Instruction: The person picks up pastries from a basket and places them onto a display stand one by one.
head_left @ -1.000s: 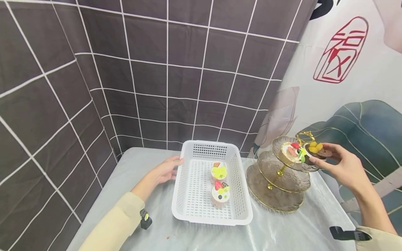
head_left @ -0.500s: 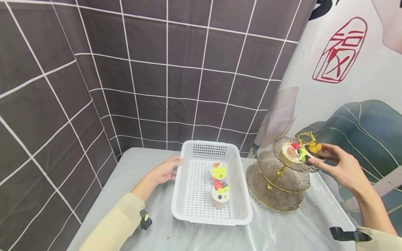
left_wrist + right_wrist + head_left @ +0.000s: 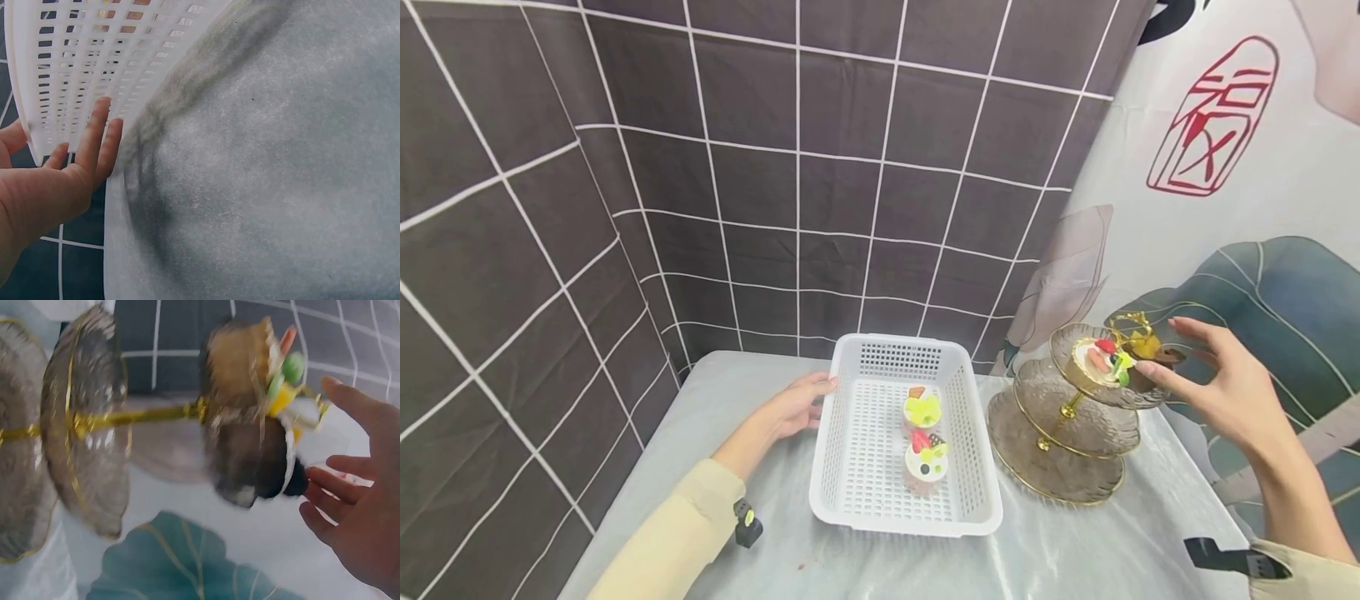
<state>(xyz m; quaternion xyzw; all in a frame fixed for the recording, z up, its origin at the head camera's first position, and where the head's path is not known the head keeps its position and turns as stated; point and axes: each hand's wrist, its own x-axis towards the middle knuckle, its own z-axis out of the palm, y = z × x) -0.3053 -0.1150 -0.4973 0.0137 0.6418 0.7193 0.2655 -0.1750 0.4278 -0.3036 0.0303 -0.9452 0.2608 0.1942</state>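
Observation:
My left hand (image 3: 793, 404) holds the left rim of a white plastic basket (image 3: 865, 531). In the left wrist view its fingers (image 3: 94, 134) lie along the basket's slotted outer wall, while the thumb is at the rim. Two dessert cups, one with yellow fruit (image 3: 922, 408) and one with a strawberry (image 3: 926, 463), stand inside. At the right, my right hand (image 3: 1228, 379) is spread beside a dark chocolate dessert cup (image 3: 256, 456) on the top tier of a glass stand (image 3: 1078, 423). A fruit tart (image 3: 1093, 364) sits next to that cup.
The stand's middle tier (image 3: 1120, 429) and wide bottom tier (image 3: 1060, 483) sit below on gold posts. A gold handle (image 3: 1131, 321) rises at its top. Grey gridded cloth (image 3: 842, 167) hangs behind the pale-covered table (image 3: 752, 550).
My right hand has let go of the chocolate dessert cup and its fingers have spread away from it. The cup stays on the top tier. My left hand and the basket have barely moved.

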